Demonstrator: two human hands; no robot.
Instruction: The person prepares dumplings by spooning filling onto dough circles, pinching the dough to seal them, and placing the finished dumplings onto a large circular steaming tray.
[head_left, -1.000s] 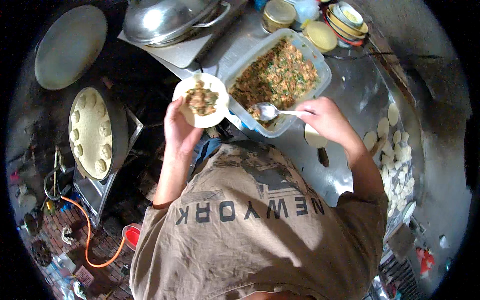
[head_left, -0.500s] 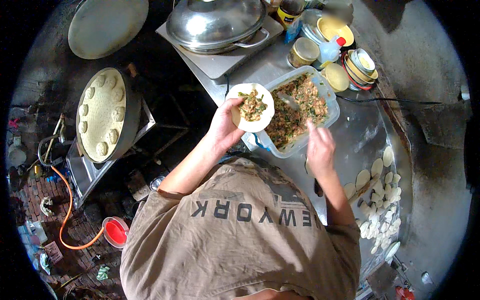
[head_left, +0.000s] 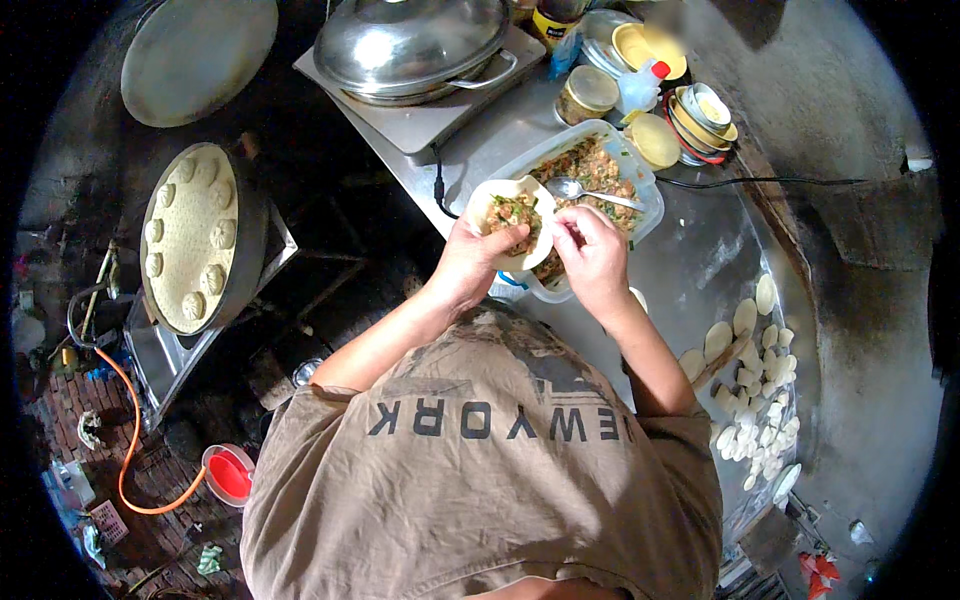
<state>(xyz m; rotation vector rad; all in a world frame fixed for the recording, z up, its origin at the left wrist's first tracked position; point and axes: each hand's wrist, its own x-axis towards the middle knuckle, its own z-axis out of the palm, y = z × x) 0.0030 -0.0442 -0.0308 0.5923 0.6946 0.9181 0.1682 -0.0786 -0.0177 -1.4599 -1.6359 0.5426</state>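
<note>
My left hand (head_left: 462, 268) cups a round, pale dough wrapper (head_left: 544, 238), its thumb resting on the mound of chopped filling (head_left: 512, 210) in the middle. At the wrapper's right edge, my right hand (head_left: 597, 255) has thumb and fingers pinched together on the dough. Both hands are over the near side of a clear plastic tub (head_left: 657, 205) holding minced filling with green bits (head_left: 603, 165). A metal spoon (head_left: 608, 198) lies on that filling, its handle toward the right rim.
Left stands a round pan (head_left: 180, 265) with several pleated buns. A lidded pot (head_left: 410, 45) sits on a cooker beyond the tub. Jars, a red-capped bottle (head_left: 642, 88) and stacked bowls (head_left: 705, 120) stand at the back right. Dough pieces (head_left: 765, 425) and flat wrappers (head_left: 718, 340) cover the right counter.
My right hand has let go of the spoon, left it on the filling, and come left to the wrapper's edge. The wrapper is now slightly cupped, with my left thumb on its filling.
</note>
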